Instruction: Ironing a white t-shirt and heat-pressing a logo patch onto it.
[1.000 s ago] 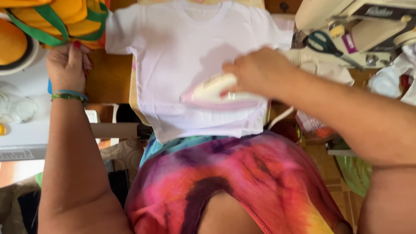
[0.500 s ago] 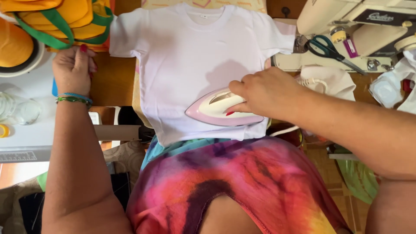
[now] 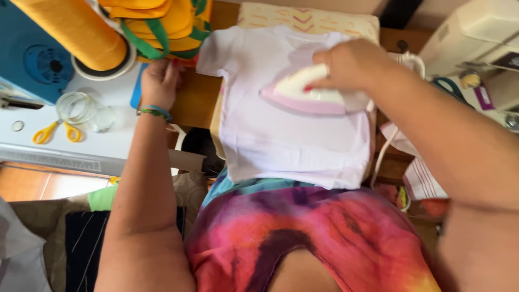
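A small white T-shirt (image 3: 286, 140) lies flat on a padded board (image 3: 308, 19) in front of me. My right hand (image 3: 348, 62) grips a white and pink iron (image 3: 303, 92) that rests on the shirt's chest. My left hand (image 3: 159, 81) rests with its fingers curled on the wooden tabletop beside the shirt's left sleeve, touching the edge of a stack of orange cloth (image 3: 157, 24). A beaded bracelet circles my left wrist.
A large orange thread cone (image 3: 75, 30) and a blue machine (image 3: 32, 59) stand at the left. Yellow-handled scissors (image 3: 54, 132) and a clear glass (image 3: 81, 111) lie on a white surface. A white sewing machine (image 3: 476, 38) and green-handled scissors (image 3: 448, 86) are at the right.
My right hand has slid the iron up the shirt, from the lower part to the chest. The view has shifted. My left hand has stayed beside the sleeve.
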